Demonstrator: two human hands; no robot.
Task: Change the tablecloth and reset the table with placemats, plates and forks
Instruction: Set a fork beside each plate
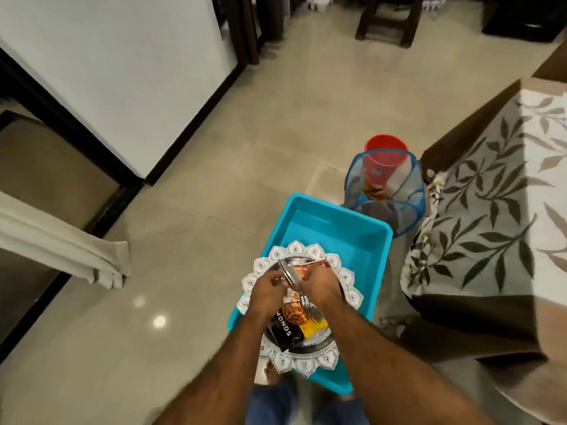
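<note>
- beige floor tiles [245,124] are filling most of the view, glossy enough to be catching two bright reflections at lower left.
- a leaf-patterned tablecloth [497,210] in cream and brown is hanging over the table at the right edge, its skirt falling almost to the floor.
- a turquoise plastic tub [343,228] is sitting on the floor just left of the table, its far half showing bare.
- a blue mesh basket [405,191] is standing right behind the tub, touching its far corner, with a red cup [385,157] sticking up out of it.
- a silver plate [346,280] with a scalloped, embossed rim is being held over the near half of the tub; a black almond packet [285,329] and a yellow packet [316,328] are lying on it.
- the left hand [267,294] is curling its fingers at the plate's left side; whether it is gripping the plate, the steel handles or both, i cannot tell.
- the right hand [322,285] is closing around a bunch of forks [310,305], their tines pointing toward the person and their handles poking up between the two hands.
- a bare foot [271,374] and blue jeans [270,403] are showing below the plate.
</note>
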